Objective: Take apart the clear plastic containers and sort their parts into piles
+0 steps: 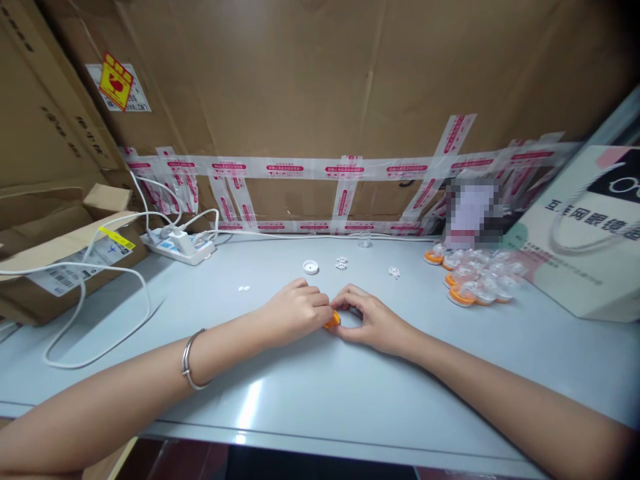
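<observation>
My left hand (295, 310) and my right hand (367, 319) meet at the middle of the grey table (320, 400), fingers curled together. Between their fingertips sits a small orange round piece (332, 321), pinched from both sides; most of it is hidden by the fingers. A silver bangle (189, 360) circles my left wrist. Just beyond the hands lie a white round cap (311, 267) and several tiny white parts (341, 263).
A heap of clear-and-orange round pieces (475, 277) lies at the right, by a white printed box (580, 233). A white power strip (180, 247) with cables and an open carton (60, 260) are at the left. Taped cardboard forms the back wall.
</observation>
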`<state>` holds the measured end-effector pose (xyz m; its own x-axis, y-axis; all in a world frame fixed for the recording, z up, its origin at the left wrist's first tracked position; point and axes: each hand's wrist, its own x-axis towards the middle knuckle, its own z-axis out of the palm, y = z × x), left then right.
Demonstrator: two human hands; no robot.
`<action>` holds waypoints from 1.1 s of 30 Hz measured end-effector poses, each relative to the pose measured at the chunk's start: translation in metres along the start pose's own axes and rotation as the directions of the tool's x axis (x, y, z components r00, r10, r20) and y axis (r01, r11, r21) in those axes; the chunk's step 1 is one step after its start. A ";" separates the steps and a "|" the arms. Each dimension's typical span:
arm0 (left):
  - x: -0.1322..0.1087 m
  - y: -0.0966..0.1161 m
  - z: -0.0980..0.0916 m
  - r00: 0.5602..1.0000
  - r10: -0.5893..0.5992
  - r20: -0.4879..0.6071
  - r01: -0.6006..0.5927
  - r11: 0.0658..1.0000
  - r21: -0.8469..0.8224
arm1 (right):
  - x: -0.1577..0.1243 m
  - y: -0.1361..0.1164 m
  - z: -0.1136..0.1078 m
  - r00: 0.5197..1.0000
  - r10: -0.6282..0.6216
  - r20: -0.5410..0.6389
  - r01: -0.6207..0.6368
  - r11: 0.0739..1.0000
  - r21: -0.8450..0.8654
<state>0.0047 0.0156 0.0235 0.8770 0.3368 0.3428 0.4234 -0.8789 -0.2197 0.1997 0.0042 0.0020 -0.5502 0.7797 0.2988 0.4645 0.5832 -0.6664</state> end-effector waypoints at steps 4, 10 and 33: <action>0.000 0.001 -0.003 0.992 0.119 -0.047 -0.113 0.988 0.109 | 0.000 0.000 -0.001 1.000 0.001 0.003 -0.002 1.000 0.007; 0.000 0.006 -0.005 0.984 0.164 -0.071 -0.147 0.968 0.206 | 0.000 0.000 -0.001 1.000 0.000 0.002 0.000 1.000 0.015; 0.003 0.002 -0.006 0.968 0.242 -0.059 -0.225 0.952 0.208 | 0.002 0.000 0.000 1.000 0.015 0.003 -0.015 1.000 -0.002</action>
<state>0.0073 0.0132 0.0293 0.9384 0.0936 0.3325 0.2527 -0.8424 -0.4760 0.1986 0.0057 0.0022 -0.5454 0.7876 0.2870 0.4740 0.5721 -0.6694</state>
